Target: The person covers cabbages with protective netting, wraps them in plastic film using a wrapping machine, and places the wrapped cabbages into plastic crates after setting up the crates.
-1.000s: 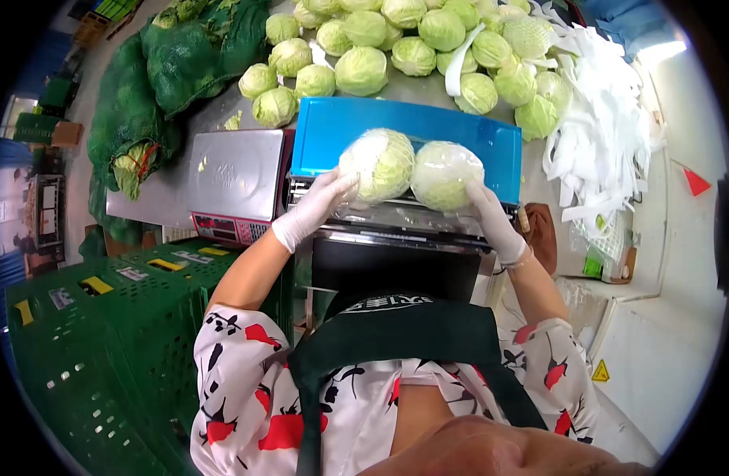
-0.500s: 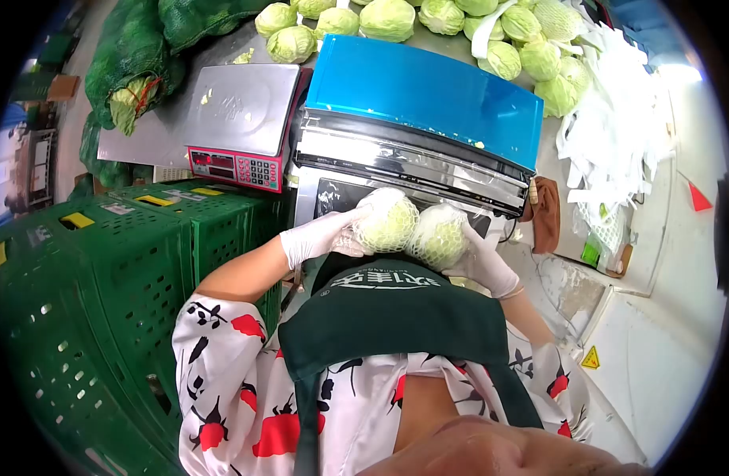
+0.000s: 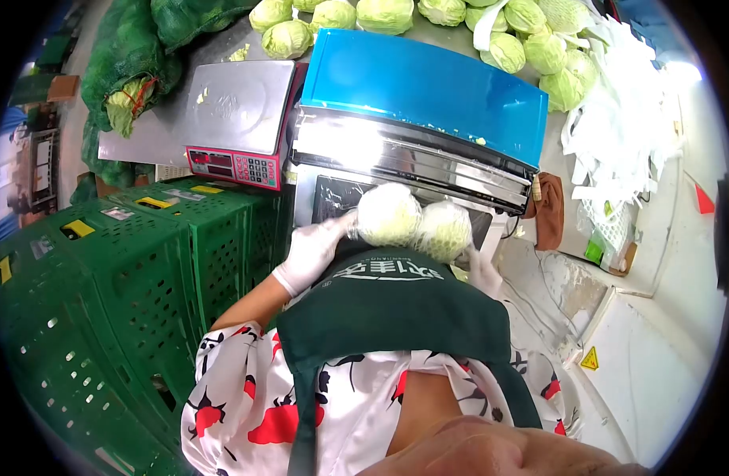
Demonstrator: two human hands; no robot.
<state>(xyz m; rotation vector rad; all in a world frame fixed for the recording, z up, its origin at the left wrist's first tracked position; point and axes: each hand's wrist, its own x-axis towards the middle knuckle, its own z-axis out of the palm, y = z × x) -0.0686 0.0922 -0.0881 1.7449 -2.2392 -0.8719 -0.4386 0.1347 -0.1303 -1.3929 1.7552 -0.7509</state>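
Observation:
Two pale green cabbages sit side by side in front of my apron, at the front of the wrapping machine (image 3: 428, 95). The left cabbage (image 3: 388, 216) and the right cabbage (image 3: 444, 230) have white foam netting and shiny clear film (image 3: 416, 208) about them. My left hand (image 3: 315, 247), in a white glove, is closed at the left side of the left cabbage, its fingertips pinching the film edge. Low beside the right cabbage is my gloved right hand (image 3: 484, 271), its fingers together at the film there and partly hidden.
A scale (image 3: 241, 111) stands left of the machine. Green crates (image 3: 118, 270) fill the left side. Loose cabbages (image 3: 384, 14) lie behind, with white foam nets (image 3: 618, 127) at the back right. Green mesh sacks (image 3: 126, 63) lie at the back left. A brown cloth (image 3: 548, 213) hangs on the right.
My hands have moved off the cabbages' sides, the left one outward and the right one lower. Shiny film now shows more plainly over the cabbages.

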